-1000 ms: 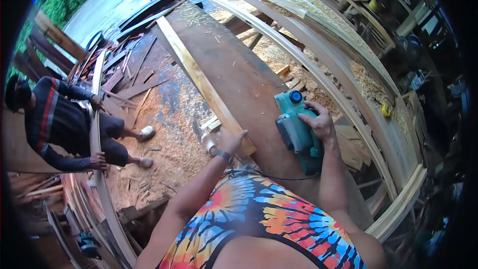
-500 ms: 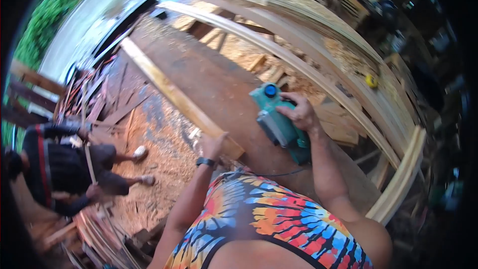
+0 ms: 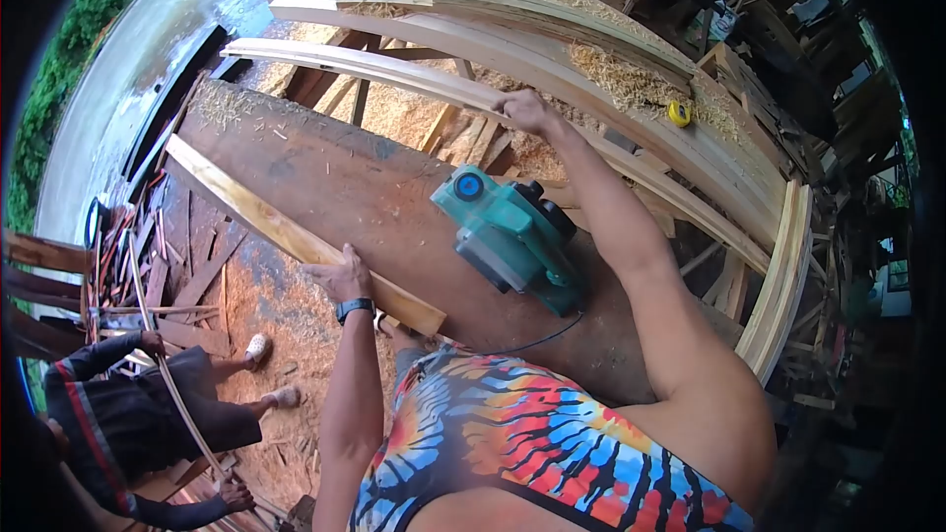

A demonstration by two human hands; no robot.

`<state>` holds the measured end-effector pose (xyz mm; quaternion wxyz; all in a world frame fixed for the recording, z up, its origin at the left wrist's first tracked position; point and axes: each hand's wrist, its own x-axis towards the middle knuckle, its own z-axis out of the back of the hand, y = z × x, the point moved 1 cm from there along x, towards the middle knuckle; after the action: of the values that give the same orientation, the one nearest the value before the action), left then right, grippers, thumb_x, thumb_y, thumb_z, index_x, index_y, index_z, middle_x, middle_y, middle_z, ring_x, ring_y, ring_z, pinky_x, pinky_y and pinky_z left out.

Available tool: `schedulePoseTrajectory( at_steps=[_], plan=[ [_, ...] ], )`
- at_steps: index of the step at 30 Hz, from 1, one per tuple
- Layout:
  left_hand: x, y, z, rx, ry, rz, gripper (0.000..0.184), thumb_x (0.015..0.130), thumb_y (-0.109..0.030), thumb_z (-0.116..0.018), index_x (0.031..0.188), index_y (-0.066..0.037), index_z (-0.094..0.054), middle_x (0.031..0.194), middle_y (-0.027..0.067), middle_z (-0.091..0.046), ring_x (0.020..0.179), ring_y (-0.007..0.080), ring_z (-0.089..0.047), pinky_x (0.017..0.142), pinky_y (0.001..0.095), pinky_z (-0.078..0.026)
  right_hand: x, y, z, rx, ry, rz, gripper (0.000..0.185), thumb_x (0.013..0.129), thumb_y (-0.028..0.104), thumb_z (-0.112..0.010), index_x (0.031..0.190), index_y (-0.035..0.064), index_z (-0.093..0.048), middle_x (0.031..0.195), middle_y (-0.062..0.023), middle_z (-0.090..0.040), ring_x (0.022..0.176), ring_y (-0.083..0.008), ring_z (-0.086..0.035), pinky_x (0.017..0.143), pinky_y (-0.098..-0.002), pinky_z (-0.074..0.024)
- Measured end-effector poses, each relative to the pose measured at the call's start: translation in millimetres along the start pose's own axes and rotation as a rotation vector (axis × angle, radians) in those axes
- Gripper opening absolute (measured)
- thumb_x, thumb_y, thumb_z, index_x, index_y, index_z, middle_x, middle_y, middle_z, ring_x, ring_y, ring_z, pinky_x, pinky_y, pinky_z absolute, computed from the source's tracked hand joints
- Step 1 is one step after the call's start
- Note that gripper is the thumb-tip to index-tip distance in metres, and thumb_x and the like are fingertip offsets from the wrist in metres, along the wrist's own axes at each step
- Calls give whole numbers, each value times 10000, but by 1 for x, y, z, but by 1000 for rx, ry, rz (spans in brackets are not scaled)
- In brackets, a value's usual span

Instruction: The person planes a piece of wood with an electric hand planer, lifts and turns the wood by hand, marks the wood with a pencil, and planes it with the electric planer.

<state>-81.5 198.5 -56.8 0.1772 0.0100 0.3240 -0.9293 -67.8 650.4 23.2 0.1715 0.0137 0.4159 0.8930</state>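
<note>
My left hand (image 3: 342,277) is wrapped over a wooden board (image 3: 266,211) lying along the near edge of the brown workbench (image 3: 394,177). A watch is on that wrist. My right arm reaches across the bench, and my right hand (image 3: 528,111) is closed on a long pale wooden strip (image 3: 414,81) beyond the far edge. A green electric planer (image 3: 517,236) stands untouched on the bench between my arms, its cord trailing toward me. Some fingertips of the right hand are hidden behind the strip.
More long planks (image 3: 512,39) lie past the bench under wood shavings (image 3: 621,79), with a yellow tape measure (image 3: 679,113) on them. Another person (image 3: 128,404) at lower left holds a thin strip (image 3: 179,397). Sawdust (image 3: 281,305) covers the ground.
My right hand has let go of the planer and moved away to the long strip. My left hand has shifted a little farther up the board. The view has turned slightly.
</note>
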Motion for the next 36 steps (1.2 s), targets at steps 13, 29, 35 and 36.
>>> schedulePoseTrajectory(
  at_steps=[13, 29, 35, 36],
  plan=[
    [-6, -12, 8, 17, 18, 86, 1092, 864, -475, -684, 1526, 125, -55, 1526, 388, -252, 1382, 478, -372, 1143, 478, -339, 118, -22, 0, -676, 223, 25, 341, 897, 186, -495, 1118, 166, -754, 1214, -76, -696, 1134, -236, -643, 986, -360, -498],
    [2, 0, 1, 27, 5, 62, 1091, 862, -520, -685, 1500, 155, -112, 1435, 424, -356, 1244, 515, -496, 1068, 498, -418, 83, -78, 23, -659, 131, 17, 314, 928, 284, -524, 1066, 125, -756, 1132, -125, -715, 1073, -297, -650, 952, -416, -504],
    [-6, -14, 11, 65, 30, 69, 1107, 857, -532, -683, 1513, 131, -86, 1390, 415, -423, 1238, 504, -506, 1066, 504, -415, -43, -153, 113, -667, 177, -161, 272, 883, 272, -603, 1057, 147, -770, 1141, -122, -716, 1047, -277, -661, 953, -386, -509],
    [-2, -8, 8, 87, 25, 56, 1125, 854, -546, -678, 1524, 113, -60, 1387, 410, -434, 1230, 504, -515, 1057, 500, -423, -74, -130, 128, -963, 297, -170, 262, 877, 234, -610, 1068, 155, -771, 1139, -95, -724, 1028, -254, -674, 940, -377, -522]
  ],
)
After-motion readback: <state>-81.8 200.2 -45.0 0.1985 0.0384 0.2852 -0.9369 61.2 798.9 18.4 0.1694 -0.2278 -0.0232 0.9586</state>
